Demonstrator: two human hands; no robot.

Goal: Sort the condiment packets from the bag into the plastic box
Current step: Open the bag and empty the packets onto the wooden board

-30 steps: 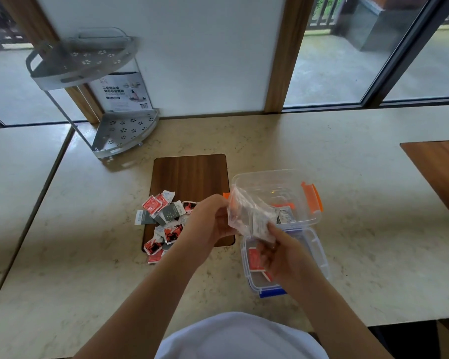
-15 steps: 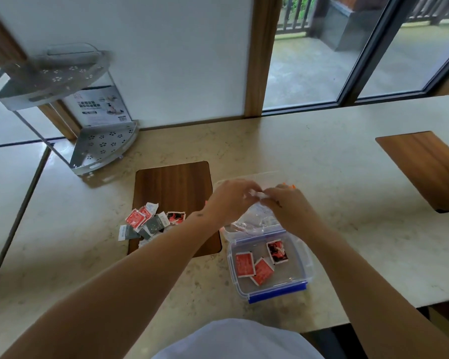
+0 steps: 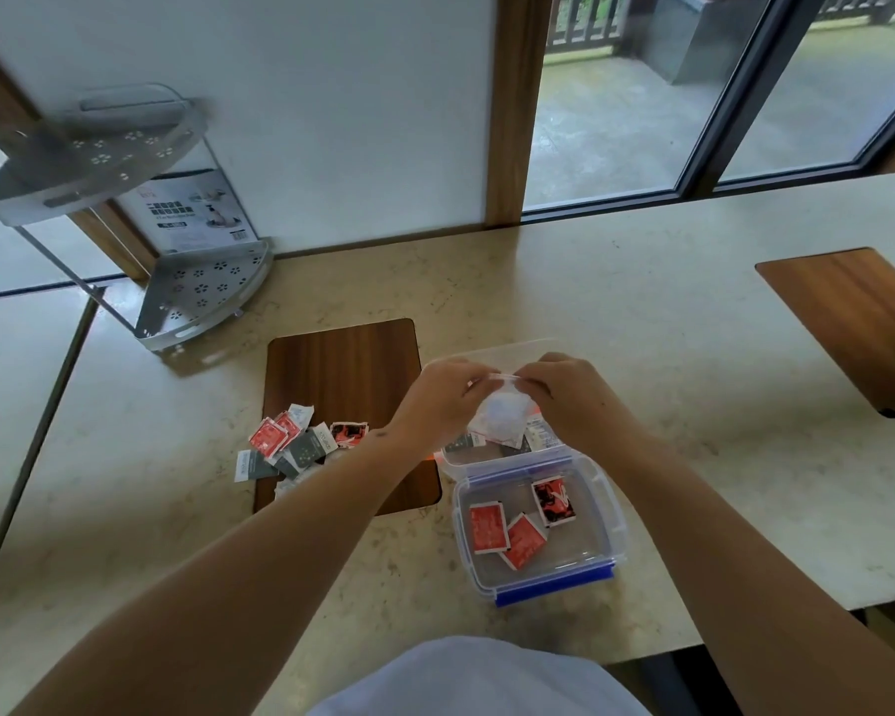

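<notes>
Clear plastic bag [image 3: 502,413] pinched at its mouth by left hand [image 3: 443,400] and right hand [image 3: 572,397]
Held just above the plastic box [image 3: 541,529]; part the mouth evenly, tipping packets out slowly so none miss the box

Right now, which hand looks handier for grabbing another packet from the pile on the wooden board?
Probably the left hand: the loose packets lie on its side, while the right hand sits above the plastic box. Both currently hold the bag.
</notes>
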